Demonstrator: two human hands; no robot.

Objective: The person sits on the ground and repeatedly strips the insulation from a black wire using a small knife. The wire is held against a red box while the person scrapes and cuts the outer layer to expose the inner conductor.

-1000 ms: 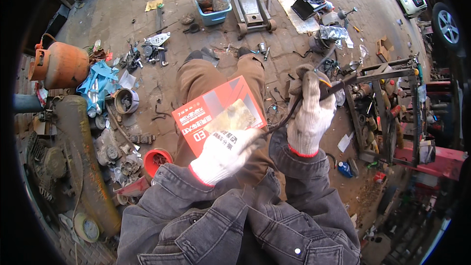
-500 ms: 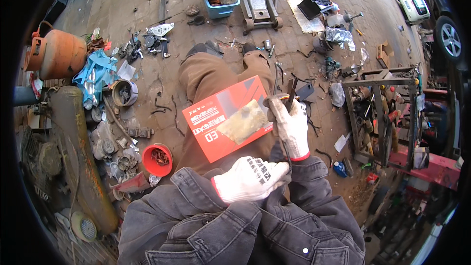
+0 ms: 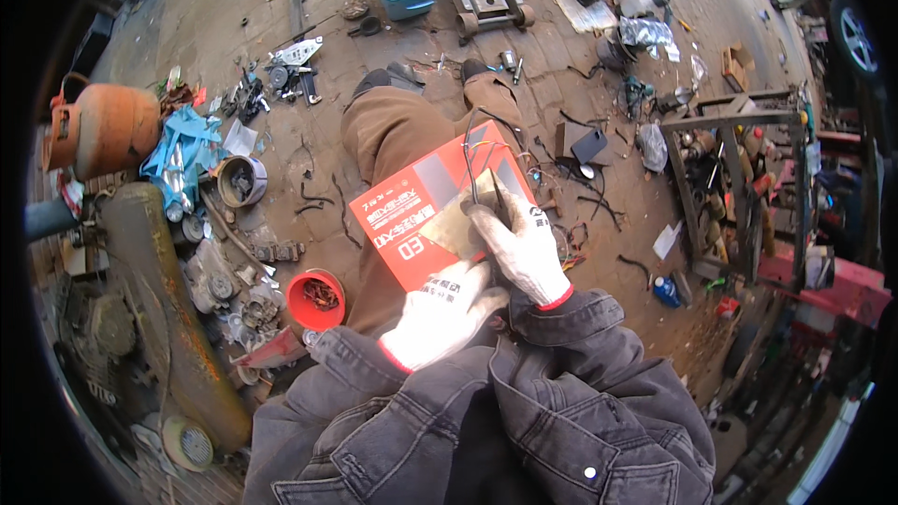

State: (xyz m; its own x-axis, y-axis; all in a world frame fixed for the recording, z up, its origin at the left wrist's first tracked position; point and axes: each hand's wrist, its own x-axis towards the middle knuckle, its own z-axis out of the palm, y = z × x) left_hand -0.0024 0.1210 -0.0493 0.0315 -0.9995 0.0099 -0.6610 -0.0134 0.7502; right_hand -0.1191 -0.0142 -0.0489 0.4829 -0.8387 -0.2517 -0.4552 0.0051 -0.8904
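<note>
Right hand [image 3: 520, 248] had moved in over the red box [image 3: 398, 241] on the lap [image 3: 395, 138], fingers closed on a dark cable [image 3: 470, 168], so work now centred there; left hand [image 3: 438, 315] half-curled at the box's near edge, any grip indiscernible

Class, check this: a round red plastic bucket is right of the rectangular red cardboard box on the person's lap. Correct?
Wrong side: the head view shows the round red plastic bucket left of the rectangular red cardboard box on the person's lap.
</note>
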